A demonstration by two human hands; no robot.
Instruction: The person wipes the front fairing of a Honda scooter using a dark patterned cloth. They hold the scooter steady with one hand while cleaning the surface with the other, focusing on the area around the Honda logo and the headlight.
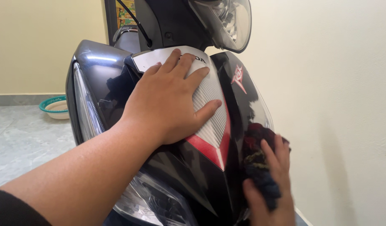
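Two bare hands rest on one glossy black scooter front panel (226, 167). Left hand (170, 98) lies flat, fingers spread, holding nothing, over its silver-and-red centre strip. Right hand (270, 184) presses one dark crumpled cloth (255, 161) against the panel's right side.

Glossy black scooter panel (117, 79), dark red-and-blue cloth (260, 167).

left hand (170, 100) on scooter front panel (209, 121), right hand (270, 188) pressing cloth (255, 155) right of it

One scooter (226, 125), two hands, one dark cloth (260, 167), and perhaps one basin (54, 107).
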